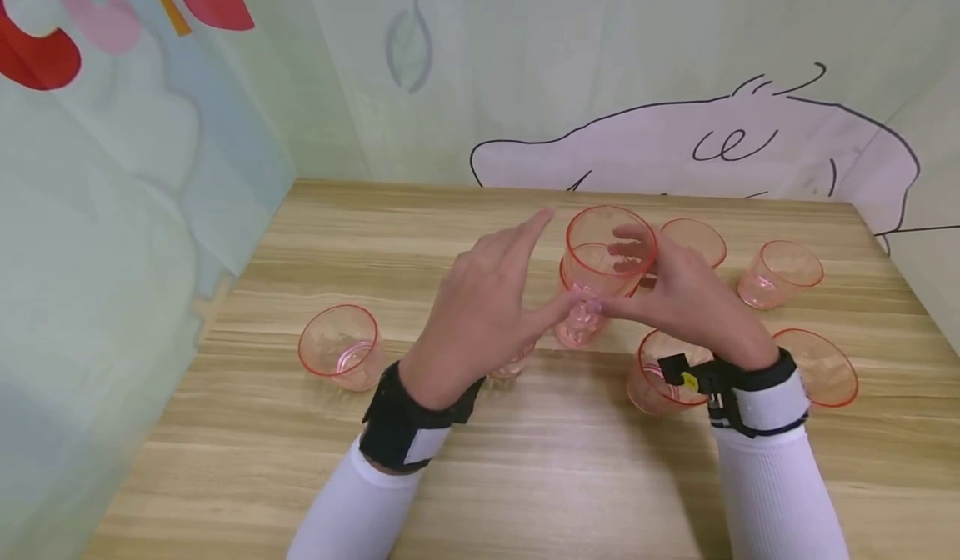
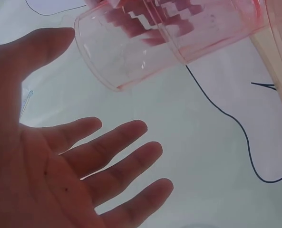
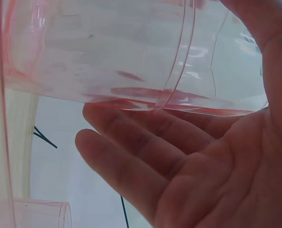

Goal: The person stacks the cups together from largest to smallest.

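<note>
currently, the right hand (image 1: pixel 678 289) curves loosely round a stack of two pink clear tumblers (image 1: pixel 600 272), thumb in front and fingers behind; how firmly it grips cannot be told. the left hand (image 1: pixel 480 302) is spread wide, thumb tip right at the stack, its other fingers well apart from it. the stack is toward the worktop's (image 1: pixel 570 460) back edge. one tumbler (image 1: pixel 341 347) sits nearer the left edge, others (image 1: pixel 780 272) toward the right.

The left hand (image 1: pixel 480 302) hides most of one cup (image 1: pixel 509 367); the right wristband (image 1: pixel 767 393) covers part of another cup (image 1: pixel 651 385). The head view's edge crops a red letter (image 1: pixel 56 62).
</note>
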{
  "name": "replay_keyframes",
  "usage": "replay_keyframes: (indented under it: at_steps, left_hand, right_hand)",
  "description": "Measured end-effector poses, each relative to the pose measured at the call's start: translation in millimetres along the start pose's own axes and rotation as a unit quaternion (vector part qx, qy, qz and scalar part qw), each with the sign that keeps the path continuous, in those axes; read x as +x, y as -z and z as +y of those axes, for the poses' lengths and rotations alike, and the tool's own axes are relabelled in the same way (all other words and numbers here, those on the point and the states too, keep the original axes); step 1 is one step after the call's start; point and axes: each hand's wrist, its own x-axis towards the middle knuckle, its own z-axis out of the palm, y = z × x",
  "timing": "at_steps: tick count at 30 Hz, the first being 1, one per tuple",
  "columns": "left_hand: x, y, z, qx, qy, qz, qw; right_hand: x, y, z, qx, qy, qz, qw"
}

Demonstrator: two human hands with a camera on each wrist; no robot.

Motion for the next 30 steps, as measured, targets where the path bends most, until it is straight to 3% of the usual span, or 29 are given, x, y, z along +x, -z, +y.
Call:
replay_keyframes:
  at_steps: [8, 14, 24, 30]
  left_hand:
    - [-7.9, 11.8, -7.7, 0.003, 0.018, 0.006, 0.9998]
    - [-13.2, 17.4, -13.8, 0.01, 0.01, 0.022, 0.9997]
    - [-19.5, 22.6, -16.4, 0.008, 0.033, 0.004, 0.9994]
    - [-25.6, 26.2, -22.0, 0.028, 0.028, 0.015, 0.9991]
  right_hand:
    - [0, -2, 0, -0.001, -0.001, -0.001, 1.0]
    - [1, -3, 1, -0.003, -0.012, 0.011, 1.0]
    - [1, -4, 0, -0.014, -0.019, 0.015, 1.0]
    - [2, -3, 0, -0.012, -0.018, 0.012, 1.0]
